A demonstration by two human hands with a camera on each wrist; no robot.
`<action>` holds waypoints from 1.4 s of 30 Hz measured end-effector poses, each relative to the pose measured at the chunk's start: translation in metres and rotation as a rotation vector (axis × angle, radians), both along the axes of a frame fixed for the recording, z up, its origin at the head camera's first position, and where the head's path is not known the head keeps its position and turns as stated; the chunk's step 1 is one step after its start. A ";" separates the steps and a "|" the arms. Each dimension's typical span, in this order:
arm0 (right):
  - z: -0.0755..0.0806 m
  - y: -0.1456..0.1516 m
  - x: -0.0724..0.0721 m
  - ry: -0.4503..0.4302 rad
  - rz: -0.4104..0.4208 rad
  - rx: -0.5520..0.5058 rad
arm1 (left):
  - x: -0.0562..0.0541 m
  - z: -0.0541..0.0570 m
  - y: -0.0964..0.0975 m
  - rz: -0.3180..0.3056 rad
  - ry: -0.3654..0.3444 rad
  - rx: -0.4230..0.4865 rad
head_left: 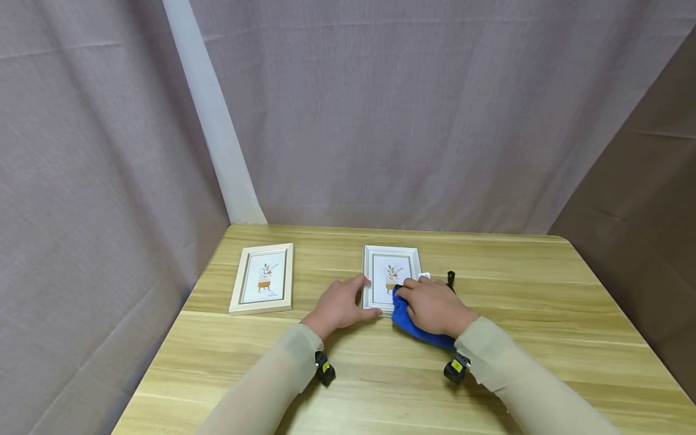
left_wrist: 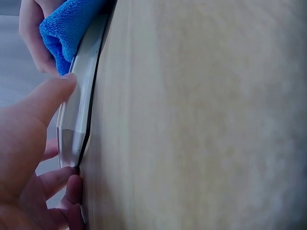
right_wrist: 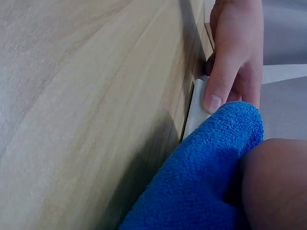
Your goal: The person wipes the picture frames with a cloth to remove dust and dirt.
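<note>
A white picture frame (head_left: 383,269) with a potted-plant print lies flat on the table. My left hand (head_left: 338,305) holds it at the near left corner; in the left wrist view the thumb rests on the front side of the frame (left_wrist: 79,105) and the fingers bend round the corner. With my right hand (head_left: 435,307) I grip a bunched blue cloth (head_left: 415,329) and press it onto the frame's lower right part, which it covers. The right wrist view shows the fuzzy cloth (right_wrist: 201,177) close to my left thumb.
To the left lies a second picture frame (head_left: 289,278), cream-coloured, with a similar print. A small black item (head_left: 451,279) and a white tag (head_left: 425,275) show just beyond my right hand. Grey curtains (head_left: 380,121) hang behind the wood-grain table (head_left: 544,338).
</note>
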State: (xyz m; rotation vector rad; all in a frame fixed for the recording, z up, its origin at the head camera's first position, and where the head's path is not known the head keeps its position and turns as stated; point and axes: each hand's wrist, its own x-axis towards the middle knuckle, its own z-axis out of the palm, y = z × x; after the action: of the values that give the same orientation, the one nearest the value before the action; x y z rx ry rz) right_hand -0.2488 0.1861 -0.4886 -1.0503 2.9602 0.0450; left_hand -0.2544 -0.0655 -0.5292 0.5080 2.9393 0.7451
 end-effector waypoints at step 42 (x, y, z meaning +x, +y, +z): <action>0.011 0.013 0.018 -0.069 -0.033 -0.085 | -0.001 -0.001 -0.001 -0.005 0.013 -0.001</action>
State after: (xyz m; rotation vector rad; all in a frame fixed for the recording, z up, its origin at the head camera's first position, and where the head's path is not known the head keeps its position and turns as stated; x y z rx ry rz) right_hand -0.2311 0.1988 -0.4776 -0.9892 2.9396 -0.1157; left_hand -0.2550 -0.0662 -0.5306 0.5216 2.9487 0.7432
